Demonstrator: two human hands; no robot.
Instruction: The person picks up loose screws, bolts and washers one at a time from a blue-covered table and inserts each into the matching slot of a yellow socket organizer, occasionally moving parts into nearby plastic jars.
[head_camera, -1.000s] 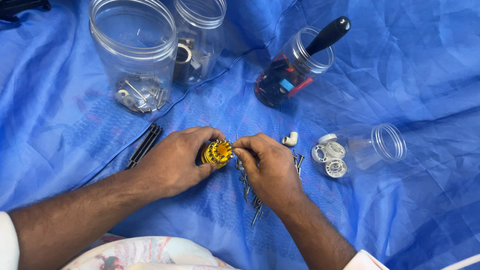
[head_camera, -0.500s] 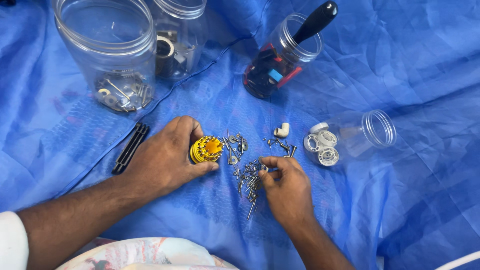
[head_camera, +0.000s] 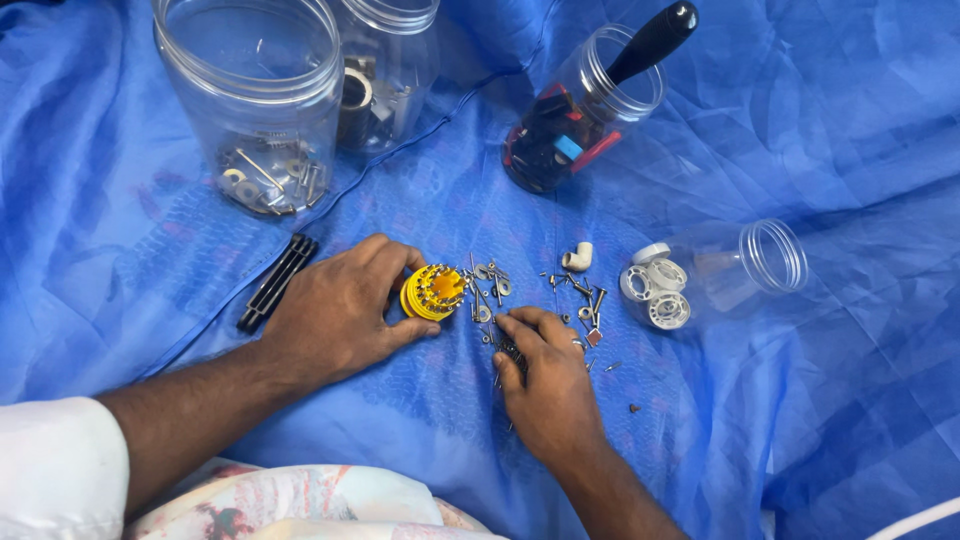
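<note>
My left hand (head_camera: 335, 310) rests on the blue cloth and grips a round yellow bit holder (head_camera: 432, 291) between thumb and fingers. My right hand (head_camera: 545, 385) lies palm down just to its right, fingertips pressed onto a scatter of small screws and washers (head_camera: 490, 285); whether it pinches one of them is hidden under the fingers. A small white pipe elbow (head_camera: 578, 257) lies beyond the screws.
Two clear jars stand at the back: a big jar (head_camera: 255, 110) with screws and a second jar (head_camera: 385, 70) with rings. A tipped jar (head_camera: 575, 115) holds a black-handled tool. Another jar (head_camera: 735, 265) lies beside white bearings (head_camera: 655, 290). A black comb-like strip (head_camera: 277, 282) lies left.
My right hand left the yellow holder and moved down and right onto the loose screws. The left hand kept hold of the holder.
</note>
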